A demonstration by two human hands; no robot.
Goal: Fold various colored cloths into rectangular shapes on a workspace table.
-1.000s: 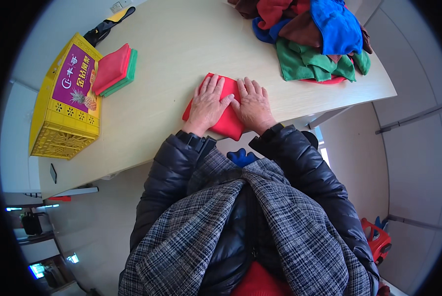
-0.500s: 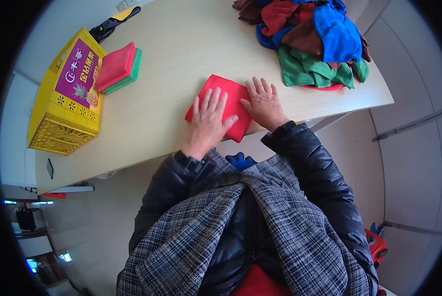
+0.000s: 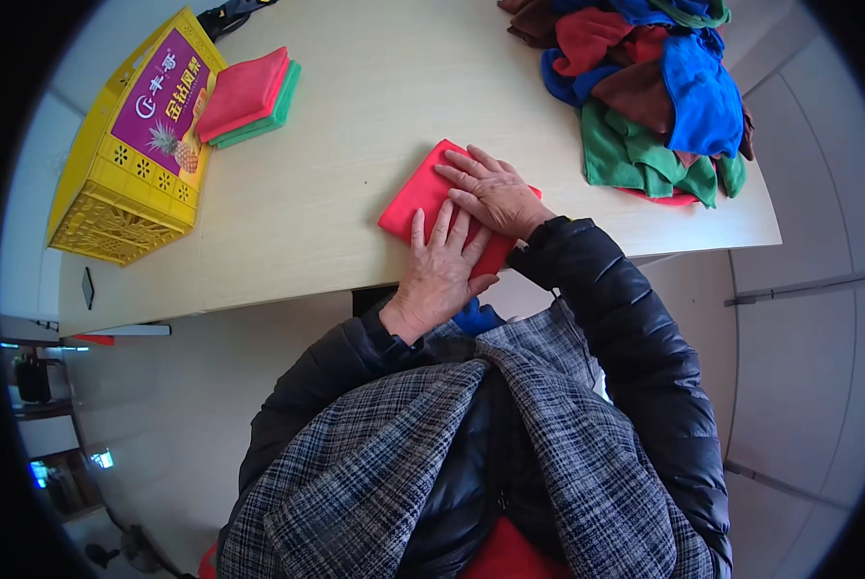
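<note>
A folded red cloth [image 3: 415,201] lies at the table's near edge, its lower corner close to my body. My left hand [image 3: 440,268] rests flat on its near part, fingers outstretched. Across its right half lies my right hand [image 3: 498,195], also open and palm down, its fingers pointing up and left. The two hands meet near the middle of the cloth and cover much of it. Farther left, a neat stack holds a folded red cloth [image 3: 246,95] on top of folded green cloth [image 3: 276,114], leaning against a yellow crate.
The yellow plastic crate [image 3: 123,217] with a purple fruit label stands at the table's left. A loose heap of blue, brown, red and green cloths [image 3: 649,106] covers the far right corner. A small dark flat object [image 3: 88,288] lies near the left edge of the pale table [image 3: 345,106].
My right hand has moved left from the cloth's right edge onto its middle. My left hand has slid toward the near part. The view has shifted slightly.
</note>
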